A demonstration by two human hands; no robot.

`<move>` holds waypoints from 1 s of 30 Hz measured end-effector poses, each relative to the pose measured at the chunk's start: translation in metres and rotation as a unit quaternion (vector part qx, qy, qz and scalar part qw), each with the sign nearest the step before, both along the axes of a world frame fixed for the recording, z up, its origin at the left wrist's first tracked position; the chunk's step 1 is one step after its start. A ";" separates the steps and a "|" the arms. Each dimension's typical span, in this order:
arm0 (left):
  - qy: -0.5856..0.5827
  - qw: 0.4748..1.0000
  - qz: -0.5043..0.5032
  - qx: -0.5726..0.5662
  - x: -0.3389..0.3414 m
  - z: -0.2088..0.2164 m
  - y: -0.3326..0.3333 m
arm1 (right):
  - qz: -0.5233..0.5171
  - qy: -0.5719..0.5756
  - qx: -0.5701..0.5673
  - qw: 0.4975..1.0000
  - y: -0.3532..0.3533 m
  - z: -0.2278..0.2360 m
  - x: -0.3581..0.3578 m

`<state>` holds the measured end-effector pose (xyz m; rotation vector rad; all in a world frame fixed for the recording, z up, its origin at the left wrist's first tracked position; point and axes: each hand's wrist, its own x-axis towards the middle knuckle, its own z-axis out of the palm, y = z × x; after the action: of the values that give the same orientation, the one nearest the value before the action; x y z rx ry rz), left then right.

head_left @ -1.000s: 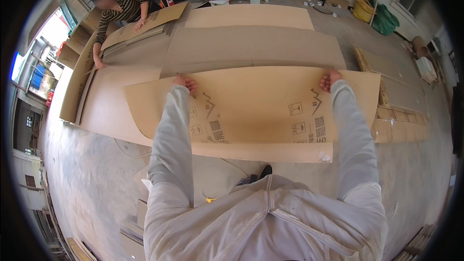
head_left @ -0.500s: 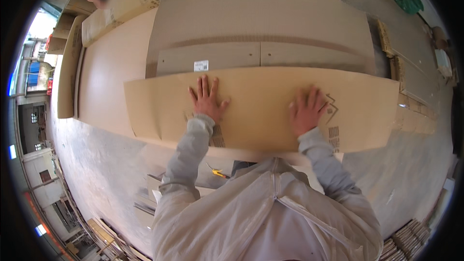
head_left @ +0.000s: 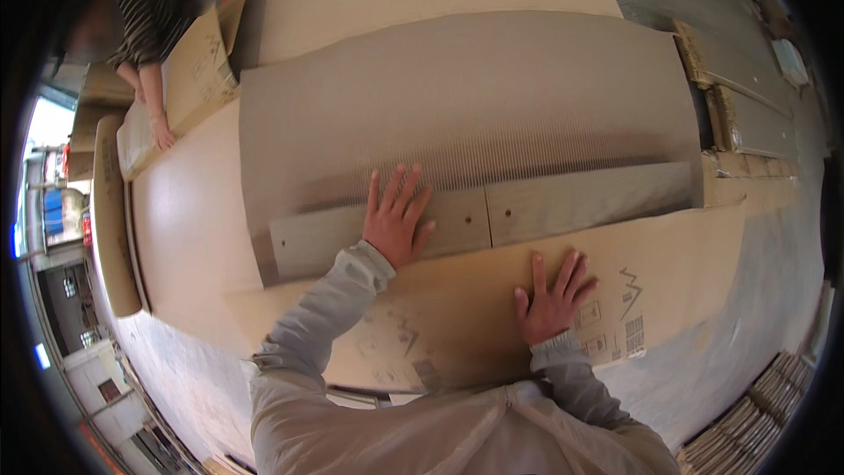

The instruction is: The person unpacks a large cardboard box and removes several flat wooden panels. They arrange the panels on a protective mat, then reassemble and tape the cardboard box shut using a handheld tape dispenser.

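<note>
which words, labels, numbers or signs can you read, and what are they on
Printed wording isn't copied here, only described.
Near cardboard sheet: dark zigzag lines, boxed symbols, block characters; the left-side print is blurred.
Cardboard at upper left: similar dark marks, too small to read.

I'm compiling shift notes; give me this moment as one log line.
left hand: spread over flat grey wood-grain panel | right hand: spread on brown printed cardboard sheet | panel: on grey-brown ribbed sheet

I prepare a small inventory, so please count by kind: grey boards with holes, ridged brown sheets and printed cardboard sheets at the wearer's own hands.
Grey boards with holes: 2
Ridged brown sheet: 1
Printed cardboard sheet: 1
Total: 4
</note>
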<state>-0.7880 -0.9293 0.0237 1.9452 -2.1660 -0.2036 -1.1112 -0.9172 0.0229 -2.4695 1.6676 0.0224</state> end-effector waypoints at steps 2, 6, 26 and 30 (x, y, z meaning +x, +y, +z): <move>-0.022 0.999 -0.004 -0.031 0.023 -0.009 -0.071 | -0.013 0.017 0.000 1.000 -0.002 0.001 0.007; 0.089 0.994 0.036 0.045 0.074 -0.049 -0.267 | -0.044 0.013 0.016 0.999 -0.007 0.005 0.016; 0.049 0.986 -0.157 -0.015 0.023 0.197 -0.245 | -0.091 -0.081 -0.012 0.993 -0.001 0.014 0.007; -0.022 0.945 -0.299 -0.128 -0.073 0.240 -0.083 | -0.081 -0.110 -0.055 0.989 0.004 0.008 0.007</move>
<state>-0.8612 -1.0127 0.2640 1.1271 -2.5999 0.0286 -1.1042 -0.9134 0.0313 -2.3030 1.8065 -0.3577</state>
